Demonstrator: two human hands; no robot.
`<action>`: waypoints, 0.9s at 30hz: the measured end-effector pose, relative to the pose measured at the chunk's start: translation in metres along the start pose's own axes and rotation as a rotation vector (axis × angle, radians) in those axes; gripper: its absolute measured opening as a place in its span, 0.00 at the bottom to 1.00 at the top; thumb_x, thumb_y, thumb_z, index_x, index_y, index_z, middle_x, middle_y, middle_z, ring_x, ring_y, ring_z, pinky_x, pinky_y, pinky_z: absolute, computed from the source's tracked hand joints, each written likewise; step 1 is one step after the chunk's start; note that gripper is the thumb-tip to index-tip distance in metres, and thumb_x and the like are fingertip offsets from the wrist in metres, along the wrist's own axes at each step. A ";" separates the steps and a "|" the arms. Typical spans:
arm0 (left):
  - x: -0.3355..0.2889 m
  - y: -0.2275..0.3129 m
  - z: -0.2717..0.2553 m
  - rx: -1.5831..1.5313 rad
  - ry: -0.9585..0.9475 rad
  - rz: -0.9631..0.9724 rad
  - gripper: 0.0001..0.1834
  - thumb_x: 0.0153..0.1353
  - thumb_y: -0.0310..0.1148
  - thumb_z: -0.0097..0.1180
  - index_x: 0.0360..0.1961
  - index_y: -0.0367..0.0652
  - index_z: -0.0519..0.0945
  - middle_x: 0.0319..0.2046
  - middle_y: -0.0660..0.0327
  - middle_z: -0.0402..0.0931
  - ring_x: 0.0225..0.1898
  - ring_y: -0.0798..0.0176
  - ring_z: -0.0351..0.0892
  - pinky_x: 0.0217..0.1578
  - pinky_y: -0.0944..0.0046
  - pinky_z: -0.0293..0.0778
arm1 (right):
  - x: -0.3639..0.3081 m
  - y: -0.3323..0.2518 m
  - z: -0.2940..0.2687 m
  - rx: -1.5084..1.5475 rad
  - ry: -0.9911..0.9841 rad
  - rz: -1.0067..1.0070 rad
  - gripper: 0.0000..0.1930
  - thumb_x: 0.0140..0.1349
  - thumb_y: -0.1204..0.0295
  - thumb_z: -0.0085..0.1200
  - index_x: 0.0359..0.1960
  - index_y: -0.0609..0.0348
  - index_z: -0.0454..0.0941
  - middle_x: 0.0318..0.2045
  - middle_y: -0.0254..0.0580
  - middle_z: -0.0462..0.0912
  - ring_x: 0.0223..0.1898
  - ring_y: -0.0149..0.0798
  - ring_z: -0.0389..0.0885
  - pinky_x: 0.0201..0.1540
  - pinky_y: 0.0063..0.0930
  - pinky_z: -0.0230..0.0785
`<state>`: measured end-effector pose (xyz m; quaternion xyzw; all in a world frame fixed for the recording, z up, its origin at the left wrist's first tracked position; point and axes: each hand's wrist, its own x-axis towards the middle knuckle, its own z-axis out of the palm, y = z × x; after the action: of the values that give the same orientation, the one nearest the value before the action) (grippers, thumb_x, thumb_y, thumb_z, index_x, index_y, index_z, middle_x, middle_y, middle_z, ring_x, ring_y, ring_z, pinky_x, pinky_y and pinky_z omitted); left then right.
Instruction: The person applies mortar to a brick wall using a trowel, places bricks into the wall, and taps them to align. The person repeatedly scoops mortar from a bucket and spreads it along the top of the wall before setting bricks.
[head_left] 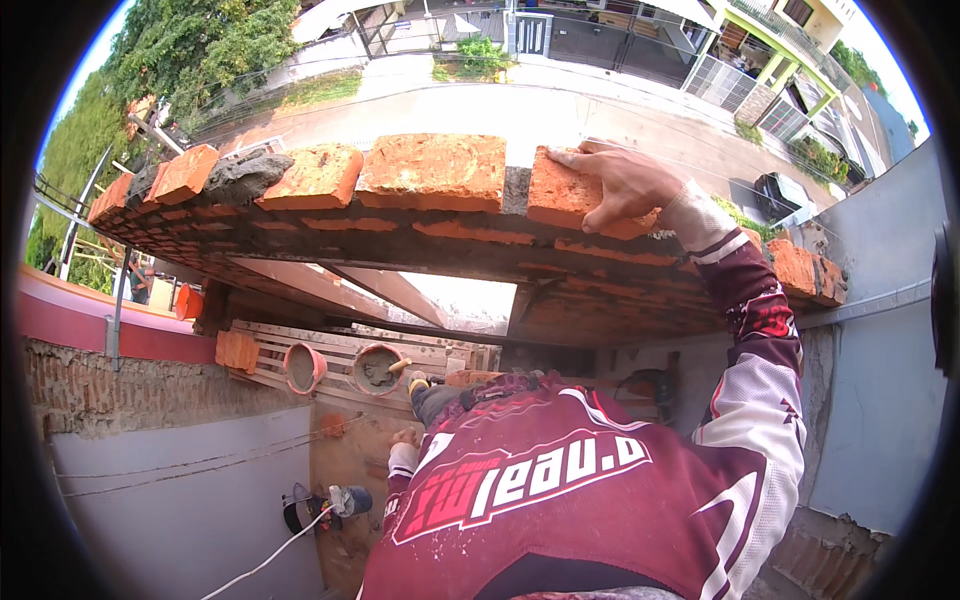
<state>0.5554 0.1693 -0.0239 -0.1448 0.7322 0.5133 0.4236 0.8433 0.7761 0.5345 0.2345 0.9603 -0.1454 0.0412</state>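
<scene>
Right hand [625, 185] spread flat and gripping the top of a brick [570, 195] on the wall's [400, 225] top course, fingers curled over the near edge. Brick seated at the right end of the row, just right of a grey mortar joint [515, 190] and touching it. Left hand [405, 440] hanging low beside the hip, near the planks [300, 350] far below; closed or slack, cannot tell, and nothing visibly held.

Risks, as a judgement: brick pushed askew or out of line if pressed unevenly into soft mortar; brick or mortar dropping over the far side toward the street [520, 110], or down the near side onto the two buckets [340, 368] below. Lump of mortar [240, 178] on the left bricks looking loose and liable to slide off. Leaning far over a high wall, with a long drop on the near side, could cost balance.

Hard to make out: bed mortar under the brick hidden by the hand and brick itself. Left fingers too small to read. Tool [325, 505] with white cord on the floor below unclear in kind. Legs and footing covered by the maroon shirt [560, 500]. Wall's far face not visible.
</scene>
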 end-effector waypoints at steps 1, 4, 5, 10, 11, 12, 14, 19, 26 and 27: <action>0.000 -0.001 0.000 0.073 0.003 0.000 0.16 0.64 0.40 0.65 0.44 0.39 0.81 0.27 0.62 0.79 0.27 0.64 0.76 0.29 0.58 0.75 | -0.001 0.000 0.000 0.015 0.012 -0.021 0.58 0.39 0.50 0.67 0.77 0.51 0.59 0.52 0.57 0.77 0.57 0.54 0.75 0.61 0.40 0.67; 0.001 -0.002 -0.003 0.346 0.015 0.023 0.16 0.63 0.40 0.66 0.43 0.39 0.84 0.31 0.58 0.83 0.31 0.61 0.80 0.33 0.58 0.77 | 0.002 0.000 0.000 -0.078 0.007 -0.043 0.59 0.42 0.46 0.68 0.78 0.53 0.56 0.57 0.61 0.75 0.61 0.55 0.73 0.64 0.42 0.66; 0.001 -0.002 -0.004 0.427 0.011 0.037 0.16 0.62 0.40 0.66 0.43 0.38 0.85 0.32 0.57 0.84 0.32 0.60 0.81 0.35 0.57 0.78 | 0.005 -0.001 0.001 -0.074 0.053 -0.037 0.60 0.42 0.44 0.68 0.78 0.53 0.56 0.58 0.62 0.75 0.62 0.56 0.73 0.65 0.43 0.65; 0.005 0.013 0.003 0.654 0.031 0.150 0.18 0.61 0.42 0.67 0.42 0.37 0.86 0.30 0.56 0.86 0.30 0.59 0.84 0.34 0.57 0.80 | 0.051 -0.009 0.004 0.008 0.190 -0.139 0.62 0.48 0.34 0.67 0.76 0.64 0.55 0.61 0.67 0.73 0.65 0.60 0.71 0.68 0.46 0.64; 0.006 0.020 0.008 0.576 0.012 0.105 0.17 0.61 0.41 0.67 0.42 0.38 0.86 0.28 0.57 0.84 0.28 0.61 0.82 0.31 0.57 0.78 | 0.061 -0.011 0.005 0.048 0.168 -0.143 0.62 0.48 0.34 0.66 0.76 0.67 0.54 0.61 0.68 0.73 0.65 0.60 0.71 0.68 0.46 0.64; 0.008 0.028 0.015 0.498 -0.008 0.059 0.16 0.61 0.41 0.67 0.42 0.39 0.85 0.27 0.59 0.83 0.26 0.63 0.81 0.28 0.58 0.77 | 0.070 -0.013 0.007 0.034 0.151 -0.139 0.62 0.49 0.34 0.66 0.75 0.69 0.55 0.61 0.68 0.72 0.65 0.60 0.71 0.68 0.46 0.64; 0.005 0.045 0.023 0.289 -0.011 -0.037 0.12 0.63 0.36 0.66 0.41 0.40 0.82 0.20 0.64 0.75 0.18 0.69 0.72 0.18 0.64 0.68 | 0.082 -0.016 0.011 0.003 0.110 -0.134 0.63 0.49 0.33 0.66 0.73 0.74 0.56 0.61 0.69 0.72 0.65 0.60 0.71 0.67 0.46 0.65; -0.011 0.057 0.037 0.071 -0.018 -0.038 0.11 0.63 0.31 0.66 0.42 0.37 0.81 0.21 0.65 0.75 0.19 0.69 0.72 0.18 0.67 0.67 | 0.095 -0.025 0.024 0.073 0.112 -0.152 0.61 0.46 0.33 0.66 0.69 0.76 0.62 0.57 0.68 0.76 0.62 0.59 0.75 0.65 0.43 0.67; 0.004 0.018 0.020 0.254 -0.057 -0.024 0.14 0.58 0.35 0.70 0.40 0.39 0.82 0.20 0.63 0.75 0.18 0.67 0.73 0.19 0.63 0.69 | 0.093 -0.026 0.024 0.089 0.145 -0.122 0.58 0.45 0.36 0.67 0.66 0.77 0.67 0.55 0.67 0.78 0.60 0.58 0.77 0.64 0.41 0.69; 0.007 0.011 0.019 0.222 -0.060 -0.060 0.14 0.58 0.35 0.71 0.39 0.39 0.82 0.20 0.63 0.76 0.18 0.66 0.73 0.19 0.62 0.70 | 0.093 -0.027 0.023 0.092 0.133 -0.126 0.58 0.45 0.36 0.67 0.66 0.77 0.67 0.55 0.67 0.78 0.60 0.58 0.77 0.63 0.41 0.69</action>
<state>0.5527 0.1920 -0.0243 -0.1034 0.7669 0.4201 0.4739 0.7487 0.7875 0.5058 0.1846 0.9660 -0.1759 -0.0426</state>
